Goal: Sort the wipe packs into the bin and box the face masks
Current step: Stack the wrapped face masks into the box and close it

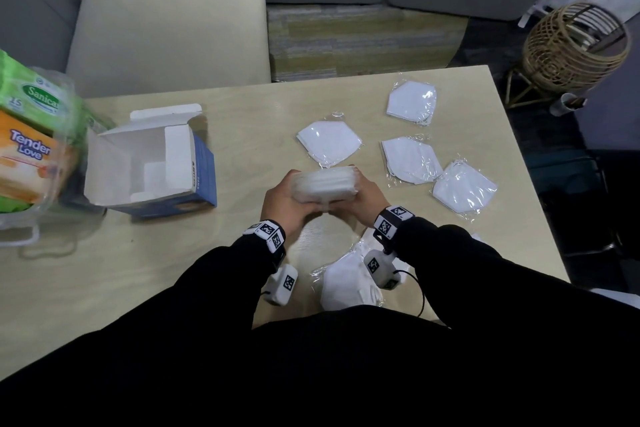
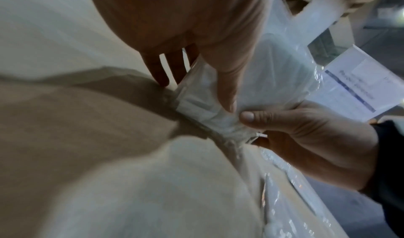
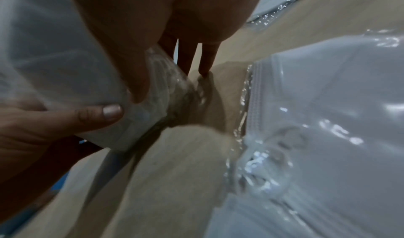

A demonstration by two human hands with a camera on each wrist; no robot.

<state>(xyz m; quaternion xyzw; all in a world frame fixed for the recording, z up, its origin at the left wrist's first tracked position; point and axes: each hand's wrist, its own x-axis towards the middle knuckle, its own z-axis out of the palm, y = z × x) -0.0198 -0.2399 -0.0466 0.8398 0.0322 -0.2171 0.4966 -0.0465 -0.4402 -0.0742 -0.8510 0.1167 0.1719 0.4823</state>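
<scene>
A stack of white face masks (image 1: 323,186) in clear wrappers stands on edge at the table's centre, gripped from both sides. My left hand (image 1: 289,192) holds its left end and my right hand (image 1: 363,189) its right end. In the left wrist view my thumb presses the stack (image 2: 273,65), whose lower edge touches the tabletop. The right wrist view shows the stack (image 3: 54,60) the same way. Left of the hands, an open blue and white box (image 1: 149,163) stands with its flaps up. Several loose wrapped masks (image 1: 329,142) lie on the table beyond and right of the hands. Another mask (image 1: 349,283) lies near my body.
A clear bin (image 1: 52,180) holding green and orange wipe packs (image 1: 27,146) sits at the table's far left. A cream chair (image 1: 166,35) stands behind the table. A wicker basket stand (image 1: 575,45) is off the table's right corner.
</scene>
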